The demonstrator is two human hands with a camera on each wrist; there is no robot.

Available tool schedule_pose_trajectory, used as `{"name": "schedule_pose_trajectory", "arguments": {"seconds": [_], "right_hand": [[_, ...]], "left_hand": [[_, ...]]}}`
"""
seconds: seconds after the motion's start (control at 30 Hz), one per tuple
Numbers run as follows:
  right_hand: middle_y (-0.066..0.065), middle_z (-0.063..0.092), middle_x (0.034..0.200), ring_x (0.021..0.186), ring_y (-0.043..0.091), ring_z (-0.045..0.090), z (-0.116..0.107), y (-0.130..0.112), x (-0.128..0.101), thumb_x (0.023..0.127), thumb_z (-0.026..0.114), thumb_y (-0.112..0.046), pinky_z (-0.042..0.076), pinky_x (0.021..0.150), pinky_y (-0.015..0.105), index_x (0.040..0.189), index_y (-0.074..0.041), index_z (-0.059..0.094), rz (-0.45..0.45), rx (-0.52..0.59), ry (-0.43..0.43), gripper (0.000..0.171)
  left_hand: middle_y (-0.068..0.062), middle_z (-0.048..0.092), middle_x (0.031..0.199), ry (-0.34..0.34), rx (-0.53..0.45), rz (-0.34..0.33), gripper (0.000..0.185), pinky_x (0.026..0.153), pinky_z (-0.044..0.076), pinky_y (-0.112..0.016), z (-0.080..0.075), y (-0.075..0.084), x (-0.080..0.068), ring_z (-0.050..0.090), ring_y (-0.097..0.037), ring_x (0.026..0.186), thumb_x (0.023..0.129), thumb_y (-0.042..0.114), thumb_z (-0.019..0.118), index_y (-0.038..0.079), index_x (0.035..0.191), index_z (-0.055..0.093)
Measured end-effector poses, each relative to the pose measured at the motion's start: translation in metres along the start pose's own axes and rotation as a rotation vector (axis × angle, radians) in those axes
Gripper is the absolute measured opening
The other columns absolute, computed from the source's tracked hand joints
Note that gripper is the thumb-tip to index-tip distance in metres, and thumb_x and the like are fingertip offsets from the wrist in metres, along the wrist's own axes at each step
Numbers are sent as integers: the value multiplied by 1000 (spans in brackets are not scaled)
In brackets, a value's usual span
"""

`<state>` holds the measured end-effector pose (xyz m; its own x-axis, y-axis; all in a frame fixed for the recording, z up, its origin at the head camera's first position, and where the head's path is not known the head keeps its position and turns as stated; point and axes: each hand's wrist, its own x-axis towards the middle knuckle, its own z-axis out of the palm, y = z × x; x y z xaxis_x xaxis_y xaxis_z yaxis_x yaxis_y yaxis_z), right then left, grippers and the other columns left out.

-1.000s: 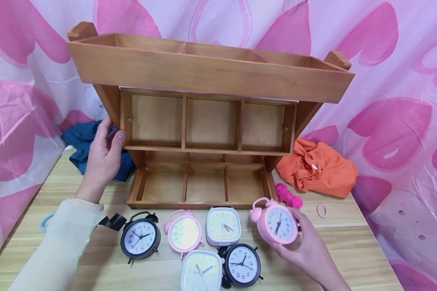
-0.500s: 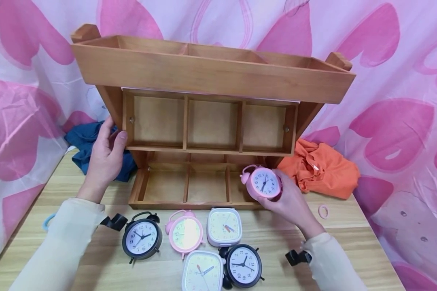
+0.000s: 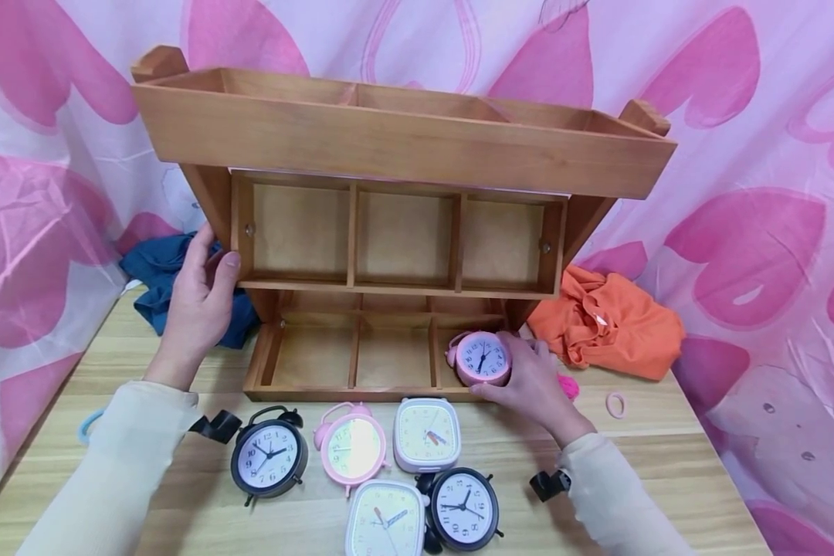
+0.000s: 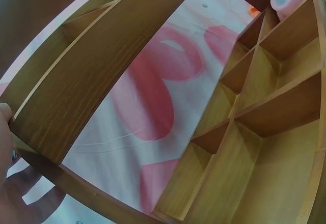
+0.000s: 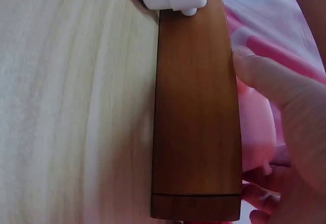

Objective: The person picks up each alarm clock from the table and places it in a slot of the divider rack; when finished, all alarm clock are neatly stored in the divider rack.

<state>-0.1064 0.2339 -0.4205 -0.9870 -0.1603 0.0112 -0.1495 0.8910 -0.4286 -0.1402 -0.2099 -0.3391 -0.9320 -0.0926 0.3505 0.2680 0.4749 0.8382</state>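
Observation:
A tiered wooden shelf [image 3: 403, 147] with divided trays stands upright in the head view. My left hand [image 3: 196, 309] grips its left side by the middle tray, thumb in front; in the left wrist view the fingers [image 4: 43, 201] reach behind the frame. With my right hand [image 3: 533, 384] I hold a pink twin-bell alarm clock [image 3: 483, 358] in the right compartment of the bottom tray [image 3: 389, 394], its dial facing up and forward. From the right wrist the tray's front board hides part of that pink clock [image 5: 258, 124]. Whether its base touches the tray floor is hard to tell.
Before the shelf lie a black alarm clock [image 3: 269, 457], another pink one [image 3: 353, 448], a white square one [image 3: 427, 435], a second white one [image 3: 385, 519] and another black one [image 3: 463, 508]. Blue cloth [image 3: 156, 270] and orange cloth [image 3: 608, 320] flank the shelf.
My right hand has carried the pink alarm clock from the table's right side leftward, over the bottom tray's front edge and down into its right compartment. The left hand keeps its grip.

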Motion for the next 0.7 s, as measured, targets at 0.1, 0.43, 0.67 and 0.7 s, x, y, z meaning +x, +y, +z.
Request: {"name": "schedule_pose_trajectory", "arguments": {"seconds": [0.1, 0.43, 0.67, 0.7], "right_hand": [[14, 55, 137, 122, 37, 32, 2, 0, 1, 65, 84, -63, 29, 95, 54, 143, -10, 47, 11, -24, -24, 101], [17, 45, 149, 137, 46, 29, 0, 1, -11, 73, 83, -52, 20, 109, 63, 146, -9, 46, -66, -16, -9, 93], [19, 41, 152, 141, 43, 31, -17, -4, -43, 72, 87, -41, 24, 112, 69, 148, -8, 42, -107, 83, 73, 94], [19, 41, 152, 141, 43, 32, -20, -5, -49, 72, 87, -40, 26, 112, 69, 149, -8, 41, -126, 102, 81, 95]], "left_hand": [[4, 26, 162, 0, 3, 2, 54, 107, 36, -61, 0, 0, 0, 33, -39, 145, 106, 32, 43, 36, 155, 22], [4, 25, 162, -4, -2, -5, 54, 107, 36, -60, -1, -2, -1, 32, -38, 146, 106, 32, 43, 36, 156, 21], [6, 25, 162, -8, 7, -16, 55, 107, 36, -59, -1, -2, 0, 32, -36, 147, 105, 34, 43, 38, 155, 21], [6, 25, 162, -7, 9, -16, 55, 108, 36, -59, -1, -2, 0, 31, -37, 147, 105, 34, 43, 38, 155, 21]]}}
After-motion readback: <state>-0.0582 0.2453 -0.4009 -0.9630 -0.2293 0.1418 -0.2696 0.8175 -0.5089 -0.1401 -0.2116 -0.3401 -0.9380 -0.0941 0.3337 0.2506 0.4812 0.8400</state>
